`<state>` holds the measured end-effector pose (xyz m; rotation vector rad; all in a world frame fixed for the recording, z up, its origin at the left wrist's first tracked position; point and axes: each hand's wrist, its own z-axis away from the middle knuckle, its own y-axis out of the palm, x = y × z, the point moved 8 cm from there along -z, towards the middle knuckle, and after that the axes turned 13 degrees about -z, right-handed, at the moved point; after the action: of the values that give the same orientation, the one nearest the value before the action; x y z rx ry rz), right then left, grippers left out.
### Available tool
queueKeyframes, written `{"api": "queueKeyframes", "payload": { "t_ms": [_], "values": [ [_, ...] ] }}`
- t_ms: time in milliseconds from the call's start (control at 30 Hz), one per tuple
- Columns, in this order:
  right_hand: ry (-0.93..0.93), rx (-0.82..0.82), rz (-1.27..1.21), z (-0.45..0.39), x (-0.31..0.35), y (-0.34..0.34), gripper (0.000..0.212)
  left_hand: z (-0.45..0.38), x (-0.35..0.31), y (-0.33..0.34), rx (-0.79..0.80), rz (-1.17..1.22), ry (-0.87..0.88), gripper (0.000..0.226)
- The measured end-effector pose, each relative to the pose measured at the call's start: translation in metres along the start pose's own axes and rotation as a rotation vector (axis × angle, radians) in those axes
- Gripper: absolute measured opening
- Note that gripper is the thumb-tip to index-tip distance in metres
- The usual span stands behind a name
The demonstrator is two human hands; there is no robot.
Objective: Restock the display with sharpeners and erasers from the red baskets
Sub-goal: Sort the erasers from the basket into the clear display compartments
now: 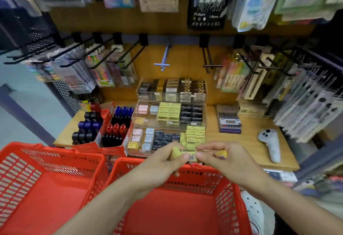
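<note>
- Readable print: a black hanging pack (207, 14) well above the clear tiered display (169, 115) says "METALLIC", "3Colors", "1.0mm".
- The display's compartments hold yellow, black, pink and pale blue eraser boxes; left of it, red cartons (104, 132) hold sharpeners in black, blue and red.
- Just below the display, my left hand (163, 162) pinches a yellow eraser (176, 152); my right hand (220, 157) curls round another yellow one (221, 154), both touching a barcoded box (190, 155) between them.
- Both hands hover over the right red basket (178, 207); the left red basket (46, 188) sits beside it.
</note>
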<state>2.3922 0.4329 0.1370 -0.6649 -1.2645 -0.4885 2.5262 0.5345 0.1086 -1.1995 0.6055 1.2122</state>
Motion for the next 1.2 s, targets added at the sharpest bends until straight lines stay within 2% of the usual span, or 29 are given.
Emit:
{"api": "queueKeyframes", "payload": {
  "t_ms": [133, 200, 267, 367, 433, 467, 533, 633, 833, 933, 1067, 1133, 1200],
  "values": [
    [0.295, 0.092, -0.349, 0.011, -0.018, 0.015, 0.035, -0.003, -0.024, -0.004, -0.153, -0.2, 0.203, 0.006],
    [0.353, 0.055, -0.476, 0.013, -0.02, 0.017, 0.033, -0.004, -0.033, -0.005, -0.196, -0.301, 0.282, 0.003],
    [0.353, -0.009, -0.536, 0.014, -0.019, 0.014, 0.03, -0.007, -0.035, -0.004, -0.175, -0.285, 0.289, 0.007],
    [0.08, -0.169, -0.254, 0.014, -0.002, -0.003, 0.021, -0.006, -0.022, -0.004, -0.152, -0.013, 0.149, 0.036],
    [-0.14, -0.244, -0.041, 0.018, 0.015, -0.008, 0.024, -0.005, -0.005, -0.002, -0.152, 0.19, 0.006, 0.061],
    [-0.207, -0.262, 0.028, 0.021, 0.022, -0.006, 0.025, -0.004, 0.001, 0.002, -0.131, 0.282, -0.054, 0.064],
    [-0.301, -0.284, 0.095, 0.024, 0.031, 0.0, 0.026, 0.001, 0.006, 0.009, -0.078, 0.441, -0.114, 0.049],
    [-0.394, -0.282, 0.061, 0.023, 0.039, 0.012, 0.025, 0.006, -0.001, 0.011, -0.028, 0.585, -0.081, 0.032],
    [-0.429, -0.258, 0.047, 0.01, 0.038, 0.038, 0.029, -0.001, 0.005, -0.005, -0.109, 0.652, -0.071, 0.02],
    [-0.32, -0.233, 0.061, -0.004, 0.021, 0.036, 0.028, -0.017, 0.012, -0.018, -0.141, 0.474, -0.077, 0.02],
    [-0.094, -0.329, 0.03, -0.027, -0.021, -0.005, 0.016, -0.057, 0.046, -0.047, -0.244, -0.081, -0.261, 0.027],
    [-0.024, -0.391, 0.032, -0.035, -0.04, -0.027, 0.014, -0.077, 0.056, -0.046, -0.217, -0.186, -0.305, 0.026],
    [0.017, -0.404, 0.079, -0.041, -0.056, -0.037, 0.015, -0.098, 0.062, -0.04, -0.175, -0.25, -0.326, 0.039]
  ]
}}
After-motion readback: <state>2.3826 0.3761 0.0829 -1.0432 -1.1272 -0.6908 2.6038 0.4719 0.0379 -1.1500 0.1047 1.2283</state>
